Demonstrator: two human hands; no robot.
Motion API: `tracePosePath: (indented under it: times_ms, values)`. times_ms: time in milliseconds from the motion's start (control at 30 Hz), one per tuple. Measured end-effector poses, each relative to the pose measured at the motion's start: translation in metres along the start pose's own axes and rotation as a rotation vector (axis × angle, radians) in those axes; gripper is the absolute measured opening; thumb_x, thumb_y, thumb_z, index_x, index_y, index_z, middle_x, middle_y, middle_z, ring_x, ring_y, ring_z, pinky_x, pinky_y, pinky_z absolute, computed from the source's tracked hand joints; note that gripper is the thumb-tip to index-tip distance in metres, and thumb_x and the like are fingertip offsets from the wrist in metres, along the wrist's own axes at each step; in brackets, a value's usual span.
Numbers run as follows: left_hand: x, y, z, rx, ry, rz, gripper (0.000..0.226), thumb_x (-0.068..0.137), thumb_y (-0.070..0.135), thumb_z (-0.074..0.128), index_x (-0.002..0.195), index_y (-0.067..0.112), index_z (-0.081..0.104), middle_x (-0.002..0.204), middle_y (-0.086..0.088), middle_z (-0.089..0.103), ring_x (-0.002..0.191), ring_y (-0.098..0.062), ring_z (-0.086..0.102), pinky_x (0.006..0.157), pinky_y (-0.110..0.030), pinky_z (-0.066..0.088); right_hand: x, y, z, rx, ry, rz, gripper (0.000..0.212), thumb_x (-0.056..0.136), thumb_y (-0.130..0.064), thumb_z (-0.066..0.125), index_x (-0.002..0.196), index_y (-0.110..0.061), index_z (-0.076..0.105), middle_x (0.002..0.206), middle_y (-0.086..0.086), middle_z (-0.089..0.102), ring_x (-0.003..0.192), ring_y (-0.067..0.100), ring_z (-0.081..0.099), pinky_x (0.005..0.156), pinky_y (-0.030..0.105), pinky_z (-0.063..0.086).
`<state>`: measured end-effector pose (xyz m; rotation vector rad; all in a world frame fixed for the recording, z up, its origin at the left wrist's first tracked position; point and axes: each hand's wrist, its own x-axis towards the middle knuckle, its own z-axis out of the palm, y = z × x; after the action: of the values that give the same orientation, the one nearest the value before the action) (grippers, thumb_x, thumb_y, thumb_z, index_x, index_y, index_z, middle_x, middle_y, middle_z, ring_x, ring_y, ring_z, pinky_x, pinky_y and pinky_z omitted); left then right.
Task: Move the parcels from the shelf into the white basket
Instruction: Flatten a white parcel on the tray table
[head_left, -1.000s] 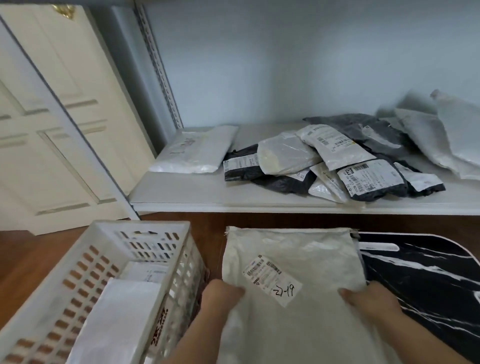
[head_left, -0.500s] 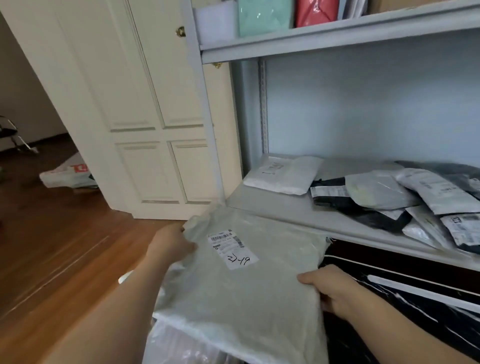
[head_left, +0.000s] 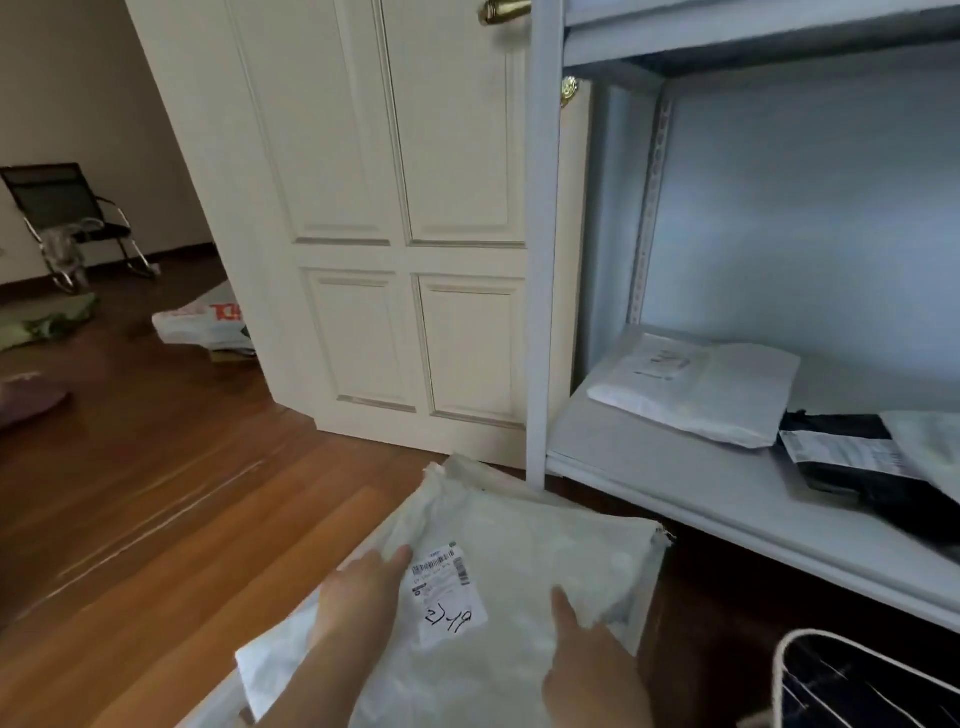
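Left fingers: straight, close together, laid flat on the top face of the big parcel, tips just at 9 o'clock of its label. Nothing curled round it. Left hand looks to be pressing or steadying, not gripping.

Right fingers: one finger extended, tip on the parcel at 3 o'clock of the label; the others run out of sight under the hand, so spread or curl cannot be told. Right hand also sits on top.

Judgement: flat hands on top suit pushing the soft bag down into place, not carrying it.

Parcel lies low, at 6 o'clock of the view, in front of the shelf corner post. A white edge shows beneath it at 7 o'clock, maybe another bag or a basket rim; the basket itself cannot be made out.

Still on the shelf, 3 o'clock: a white parcel, then a black parcel, touching it and cut off by the frame.

Black wire-edged thing at 5 o'clock, identity unclear. Door at 12 o'clock.
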<state>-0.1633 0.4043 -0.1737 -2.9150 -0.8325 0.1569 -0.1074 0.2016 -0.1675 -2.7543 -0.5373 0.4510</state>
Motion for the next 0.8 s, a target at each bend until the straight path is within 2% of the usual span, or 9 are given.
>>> tracePosePath:
  times_ms: [33, 67, 100, 200, 400, 533, 633, 700, 800]
  values:
    - [0.006, 0.003, 0.011, 0.025, -0.022, 0.026, 0.053, 0.091, 0.004, 0.04, 0.135, 0.031, 0.033, 0.117, -0.002, 0.053, 0.102, -0.023, 0.06, 0.076, -0.032, 0.044, 0.008, -0.001, 0.006, -0.112, 0.006, -0.003, 0.046, 0.094, -0.008, 0.031, 0.137, -0.004, 0.048, 0.125, 0.021, 0.045, 0.095, 0.026, 0.058, 0.084, 0.029, 0.049]
    - [0.011, 0.007, 0.023, 0.039, -0.052, 0.05, 0.05, 0.092, 0.006, 0.041, 0.135, 0.031, 0.035, 0.119, -0.003, 0.053, 0.104, -0.023, 0.059, 0.081, -0.033, 0.045, 0.016, -0.002, 0.012, -0.26, 0.05, -0.019, 0.042, 0.091, -0.005, 0.031, 0.118, 0.002, 0.063, 0.124, 0.025, 0.044, 0.099, 0.034, 0.058, 0.087, 0.035, 0.048]
    - [0.016, 0.011, 0.035, 0.056, -0.089, 0.067, 0.046, 0.093, 0.007, 0.043, 0.132, 0.03, 0.039, 0.119, -0.003, 0.053, 0.106, -0.024, 0.058, 0.085, -0.033, 0.046, 0.021, -0.005, 0.018, -0.413, -0.009, -0.051, 0.04, 0.093, -0.007, 0.032, 0.114, -0.001, 0.065, 0.127, 0.026, 0.044, 0.111, 0.04, 0.052, 0.097, 0.042, 0.041]
    - [0.031, 0.022, 0.066, 0.095, -0.162, 0.071, 0.037, 0.094, 0.003, 0.045, 0.125, 0.021, 0.051, 0.121, 0.0, 0.056, 0.11, -0.02, 0.057, 0.089, -0.031, 0.046, 0.041, -0.003, 0.039, -0.643, -0.274, -0.18, 0.04, 0.099, -0.016, 0.031, 0.127, -0.01, 0.058, 0.135, 0.016, 0.052, 0.129, 0.035, 0.035, 0.108, 0.052, 0.015]
    - [0.054, 0.039, 0.114, 0.195, -0.374, -0.047, 0.034, 0.096, 0.009, 0.043, 0.127, 0.013, 0.055, 0.122, 0.0, 0.057, 0.109, -0.018, 0.059, 0.087, -0.029, 0.047, 0.079, 0.021, 0.077, -0.8, -0.57, -0.211, 0.043, 0.102, -0.023, 0.026, 0.138, -0.014, 0.047, 0.144, 0.005, 0.044, 0.135, 0.027, 0.032, 0.108, 0.046, 0.016]
    - [0.057, 0.059, 0.128, 0.256, -0.47, -0.312, 0.058, 0.099, 0.028, 0.035, 0.15, 0.004, 0.02, 0.154, -0.026, 0.015, 0.137, -0.043, 0.027, 0.107, -0.055, 0.031, 0.096, 0.028, 0.092, -0.887, -0.576, -0.212, 0.036, 0.1, -0.021, 0.032, 0.127, -0.014, 0.055, 0.128, 0.007, 0.051, 0.119, 0.026, 0.046, 0.089, 0.042, 0.03]
    - [0.05, 0.085, 0.147, 0.036, -0.389, -0.167, 0.08, 0.09, 0.067, 0.031, 0.15, 0.033, -0.01, 0.156, -0.015, -0.024, 0.144, -0.042, -0.014, 0.104, -0.074, 0.009, 0.102, 0.03, 0.092, -0.932, -0.563, -0.204, 0.043, 0.098, -0.03, 0.038, 0.135, -0.009, 0.046, 0.133, 0.016, 0.042, 0.123, 0.035, 0.039, 0.099, 0.052, 0.028]
    - [0.049, 0.101, 0.16, -0.092, -0.451, -0.106, 0.096, 0.073, 0.088, 0.028, 0.137, 0.043, -0.029, 0.146, -0.005, -0.044, 0.134, -0.037, -0.039, 0.095, -0.08, -0.006, 0.106, 0.032, 0.087, -0.92, -0.621, -0.184, 0.049, 0.097, -0.033, 0.041, 0.139, -0.01, 0.042, 0.139, 0.017, 0.041, 0.128, 0.036, 0.038, 0.106, 0.057, 0.021]
    - [0.05, 0.113, 0.179, -0.23, -0.645, -0.192, 0.115, 0.056, 0.094, 0.043, 0.136, 0.052, -0.029, 0.143, 0.001, -0.049, 0.133, -0.036, -0.042, 0.097, -0.081, 0.002, 0.108, 0.032, 0.085, -0.884, -0.636, -0.246, 0.044, 0.098, -0.033, 0.041, 0.136, -0.012, 0.046, 0.135, 0.013, 0.048, 0.126, 0.033, 0.043, 0.108, 0.056, 0.019]
